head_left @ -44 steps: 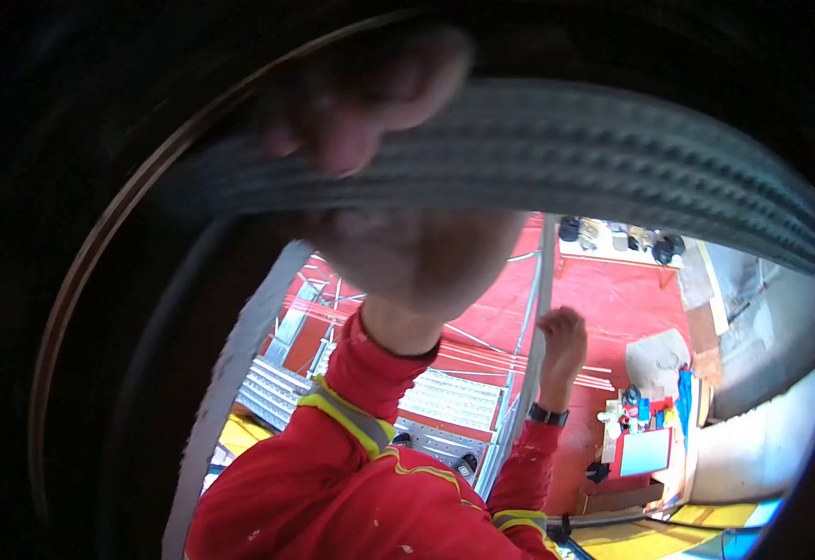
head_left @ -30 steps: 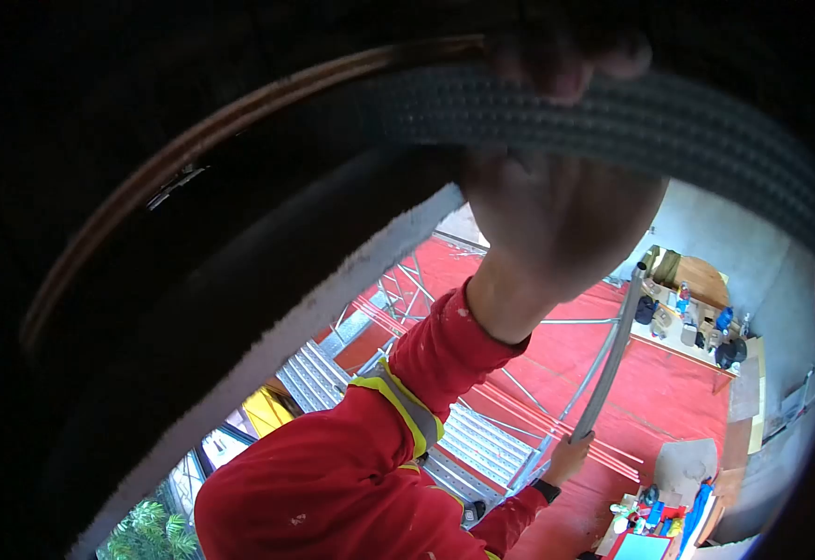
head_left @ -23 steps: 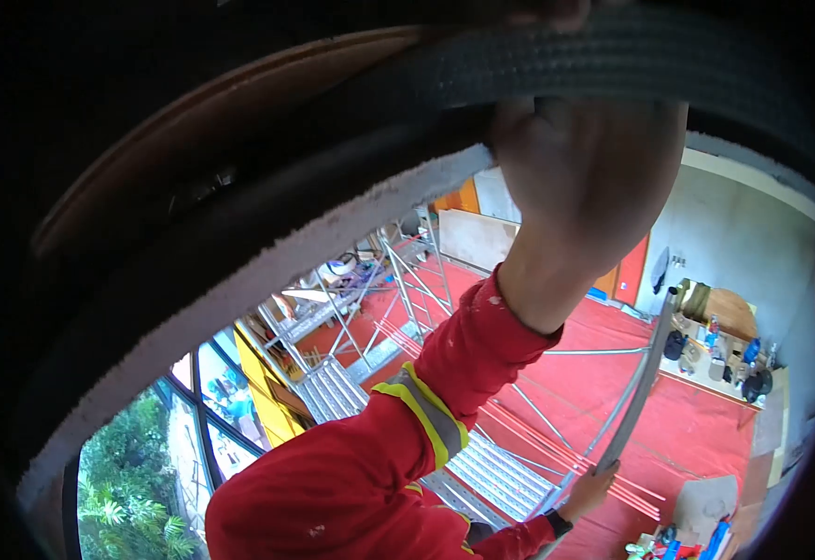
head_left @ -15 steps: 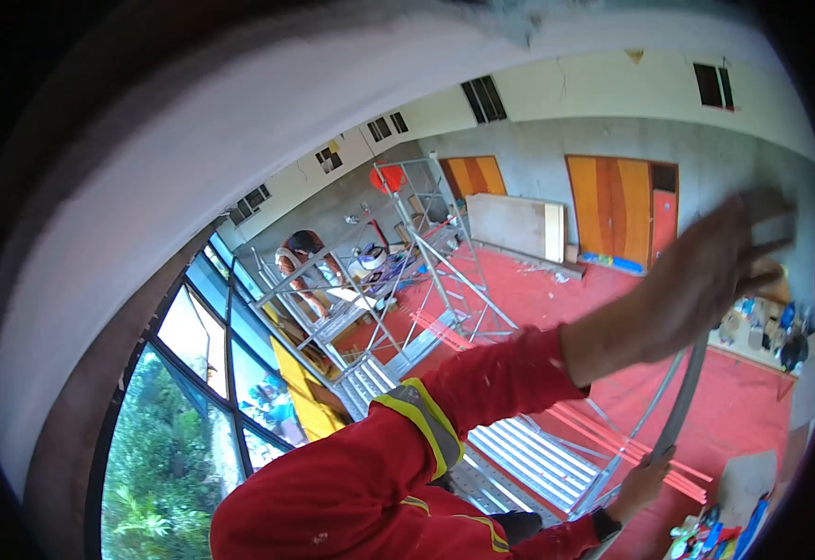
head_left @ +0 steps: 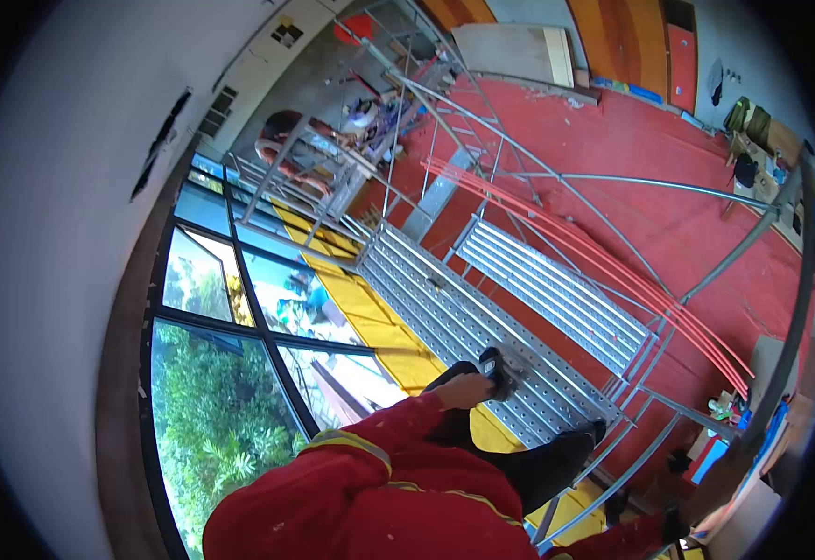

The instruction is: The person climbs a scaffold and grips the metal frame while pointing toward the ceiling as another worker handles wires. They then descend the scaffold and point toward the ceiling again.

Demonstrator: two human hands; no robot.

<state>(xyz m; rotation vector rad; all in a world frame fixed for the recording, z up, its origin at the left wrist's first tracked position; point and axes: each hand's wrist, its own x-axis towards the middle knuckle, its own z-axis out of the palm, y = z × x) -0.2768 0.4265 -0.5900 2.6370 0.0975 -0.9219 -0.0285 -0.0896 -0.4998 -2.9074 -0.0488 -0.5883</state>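
Observation:
My left hand (head_left: 463, 390) is low in front of me, over my dark trouser leg and beside a dark shoe (head_left: 501, 375) on the metal scaffold plank (head_left: 426, 289). Its fingers are hard to make out. At the lower right, my right hand (head_left: 709, 487) is closed around a curved grey scaffold pole (head_left: 793, 327) that runs up along the right side. That hand is dim and partly in shadow. My other dark shoe (head_left: 597, 433) rests near the plank's end.
A second plank (head_left: 552, 294) lies beyond the first. Long pink-red pipes (head_left: 604, 271) slant past it above the red floor (head_left: 604, 149). Windows (head_left: 225, 401) line the left. Another person (head_left: 281, 140) bends over the far scaffold. Cross braces (head_left: 650, 179) span the right side.
My left hand has dropped from its raised, blurred position at the right to beside my shoe. The view has tilted down, showing more planks. My right hand still grips the pole.

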